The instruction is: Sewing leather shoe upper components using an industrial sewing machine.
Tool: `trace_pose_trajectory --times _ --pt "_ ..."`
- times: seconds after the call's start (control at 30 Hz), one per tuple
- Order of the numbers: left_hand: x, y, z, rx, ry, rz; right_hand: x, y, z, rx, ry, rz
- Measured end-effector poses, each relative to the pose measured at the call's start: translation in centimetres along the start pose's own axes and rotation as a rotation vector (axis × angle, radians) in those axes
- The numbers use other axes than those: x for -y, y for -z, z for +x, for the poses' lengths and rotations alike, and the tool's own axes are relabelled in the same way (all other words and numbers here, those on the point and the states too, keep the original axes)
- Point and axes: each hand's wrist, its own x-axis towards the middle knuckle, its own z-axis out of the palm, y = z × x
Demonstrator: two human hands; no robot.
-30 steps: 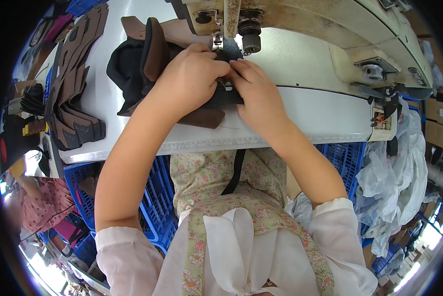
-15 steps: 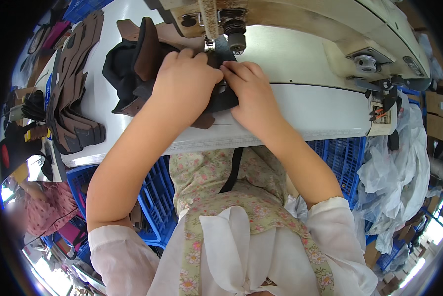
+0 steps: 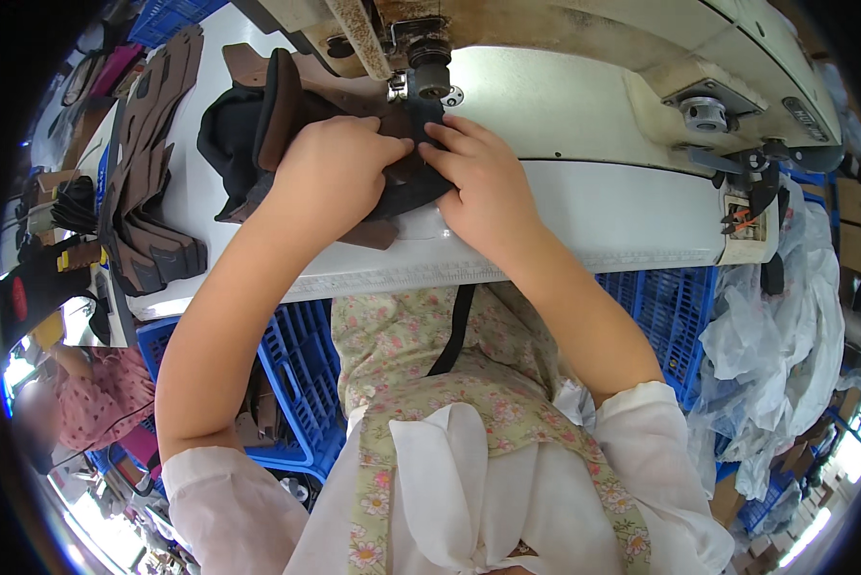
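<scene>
A brown and black piece of work [image 3: 282, 115], which looks like a shoe upper with black lining, lies bunched at the sewing machine [image 3: 545, 105]. Its front part runs in under the presser foot [image 3: 398, 88]. My left hand [image 3: 339, 168] is closed on the brown part, thumb and forefinger pressed together near the foot. On the other side, my right hand [image 3: 483, 177] grips the black edge, fingertips on top and thumb lower down. Both hands are close together, and their fingers cover much of the piece between them.
Stacked brown cut pieces [image 3: 148, 182] lie at the table's left. A ruler strip [image 3: 392, 280] runs along the front edge of the white table [image 3: 622, 216]. Blue crates [image 3: 301, 374] stand below, with clear plastic bags [image 3: 756, 335] to the right. Another person in pink [image 3: 104, 398] is at far left.
Both hands have come slightly nearer to me and drawn apart a little. The left thumb and forefinger have shifted left, and more of the dark strip by the presser foot now shows.
</scene>
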Motion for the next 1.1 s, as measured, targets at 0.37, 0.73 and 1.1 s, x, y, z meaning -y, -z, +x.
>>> trace_pose_trajectory --times 0.37,0.73,1.1 --pt "1.0 -0.2 0.0 -0.052 -0.030 -0.138 -0.4 0.3 0.3 0.103 0.070 -0.049" --pt "2.5 -1.5 0.0 -0.265 -0.174 -0.159 0.0 -0.2 0.5 0.109 0.075 -0.039" --pt "3.3 -0.7 0.7 -0.121 -0.131 -0.134 0.3 -0.6 0.9 0.107 0.058 -0.067"
